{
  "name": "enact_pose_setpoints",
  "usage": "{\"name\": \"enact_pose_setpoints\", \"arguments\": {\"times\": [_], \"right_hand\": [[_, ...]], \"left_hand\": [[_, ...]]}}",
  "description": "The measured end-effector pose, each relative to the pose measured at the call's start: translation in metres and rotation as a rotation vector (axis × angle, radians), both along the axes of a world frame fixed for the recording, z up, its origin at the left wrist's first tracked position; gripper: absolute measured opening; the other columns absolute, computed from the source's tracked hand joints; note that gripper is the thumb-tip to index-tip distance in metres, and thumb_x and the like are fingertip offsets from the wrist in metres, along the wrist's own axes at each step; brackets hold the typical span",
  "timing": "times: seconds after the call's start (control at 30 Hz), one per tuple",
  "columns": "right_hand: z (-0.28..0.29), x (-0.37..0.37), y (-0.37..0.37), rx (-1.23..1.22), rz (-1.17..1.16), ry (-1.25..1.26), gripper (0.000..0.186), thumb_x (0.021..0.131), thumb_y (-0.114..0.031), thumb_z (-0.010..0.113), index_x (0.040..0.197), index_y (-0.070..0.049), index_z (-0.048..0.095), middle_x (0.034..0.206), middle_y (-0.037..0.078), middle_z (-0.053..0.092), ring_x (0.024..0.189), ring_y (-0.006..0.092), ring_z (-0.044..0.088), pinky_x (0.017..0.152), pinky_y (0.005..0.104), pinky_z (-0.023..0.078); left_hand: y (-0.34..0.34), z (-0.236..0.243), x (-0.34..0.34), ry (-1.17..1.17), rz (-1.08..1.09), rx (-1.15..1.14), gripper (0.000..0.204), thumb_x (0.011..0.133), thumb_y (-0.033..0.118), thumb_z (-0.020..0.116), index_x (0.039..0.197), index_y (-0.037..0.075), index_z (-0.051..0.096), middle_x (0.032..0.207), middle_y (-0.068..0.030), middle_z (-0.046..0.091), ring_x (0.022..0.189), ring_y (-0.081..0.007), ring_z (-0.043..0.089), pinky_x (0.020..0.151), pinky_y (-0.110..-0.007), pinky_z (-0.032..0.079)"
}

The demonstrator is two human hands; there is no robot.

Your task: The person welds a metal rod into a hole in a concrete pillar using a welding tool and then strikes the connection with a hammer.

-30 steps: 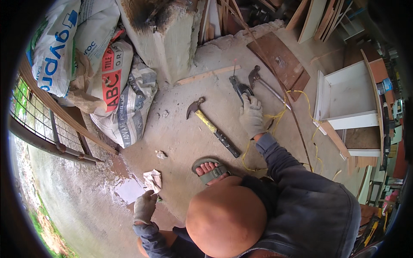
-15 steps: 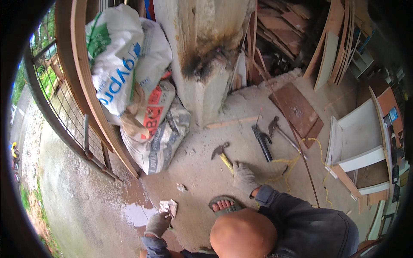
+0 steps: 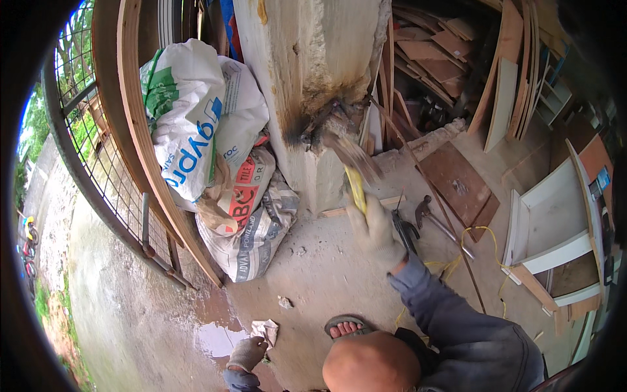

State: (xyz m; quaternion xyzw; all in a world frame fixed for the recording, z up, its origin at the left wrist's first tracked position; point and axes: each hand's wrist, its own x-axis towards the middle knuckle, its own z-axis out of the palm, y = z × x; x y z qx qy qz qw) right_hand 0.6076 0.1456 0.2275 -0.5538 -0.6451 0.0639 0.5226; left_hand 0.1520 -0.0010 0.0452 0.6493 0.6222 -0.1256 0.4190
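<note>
The gloved right hand [image 3: 377, 228] has its fingers clenched round the lower end of the yellow-handled claw hammer [image 3: 354, 171], whose blurred steel head is raised near the scorched base of the concrete pillar [image 3: 307, 85]. It looks stiff and head-heavy, best gripped low on the handle. The gloved left hand [image 3: 247, 353] rests on the wet concrete floor [image 3: 163, 326] beside a crumpled white scrap [image 3: 265, 330], fingers curled loosely, holding nothing visible.

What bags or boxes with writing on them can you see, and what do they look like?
Top sack: leaning on the wooden frame, left of the pillar; plump, white with green and blue print.
Middle sack: under it; crumpled, white with a red patch.
Bottom sack: on the concrete floor; grey-white, dark print.
No boxes, signs or screens visible.
</note>
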Motion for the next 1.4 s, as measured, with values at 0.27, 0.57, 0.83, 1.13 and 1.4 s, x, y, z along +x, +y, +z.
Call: {"name": "enact_pose_setpoints", "arguments": {"times": [0.27,0.57,0.83,1.13,1.4], "right_hand": [[0.006,-0.017,0.057,0.032,-0.112,-0.004,0.024,0.105,-0.018,0.069,0.119,0.0,0.063,0.087,0.025,0.071,0.076,0.0437,0.074,0.064,0.0486,0.056],[0.003,-0.014,0.06,-0.046,-0.18,0.008,0.025,0.107,-0.023,0.066,0.118,-0.001,0.061,0.09,0.029,0.071,0.082,0.0522,0.071,0.066,0.055,0.055],[-0.018,-0.005,0.069,-0.07,-0.087,0.101,0.029,0.105,-0.024,0.067,0.122,-0.001,0.061,0.088,0.029,0.07,0.082,0.0504,0.071,0.067,0.054,0.055],[-0.026,-0.022,0.073,0.005,-0.136,0.115,0.024,0.106,-0.023,0.067,0.115,-0.002,0.062,0.088,0.028,0.071,0.084,0.05,0.072,0.069,0.0549,0.056],[-0.014,-0.035,0.078,0.065,-0.219,0.128,0.015,0.104,-0.015,0.066,0.112,-0.002,0.064,0.089,0.02,0.074,0.08,0.0432,0.073,0.07,0.0489,0.057]], "left_hand": [[-0.006,0.017,-0.003,0.07,-0.023,0.065,0.04,0.098,0.044,0.066,0.123,0.014,0.079,0.113,-0.0204,0.079,0.108,-0.042,0.075,0.096,-0.053,0.059],[-0.008,0.014,-0.008,0.041,0.059,0.008,0.042,0.097,0.042,0.067,0.125,0.012,0.078,0.114,-0.0203,0.079,0.11,-0.0412,0.075,0.095,-0.051,0.059],[-0.007,0.021,-0.004,0.0,0.048,0.043,0.038,0.098,0.04,0.067,0.122,0.013,0.079,0.109,-0.0214,0.079,0.104,-0.0418,0.076,0.091,-0.052,0.06],[-0.01,0.013,-0.012,0.05,0.053,-0.002,0.043,0.101,0.045,0.065,0.126,0.011,0.078,0.116,-0.0208,0.078,0.11,-0.0413,0.075,0.097,-0.052,0.059],[-0.012,0.006,-0.016,-0.017,0.0,0.085,0.045,0.101,0.042,0.068,0.129,0.008,0.077,0.095,-0.019,0.081,0.088,-0.0317,0.08,0.083,-0.044,0.062]]}}
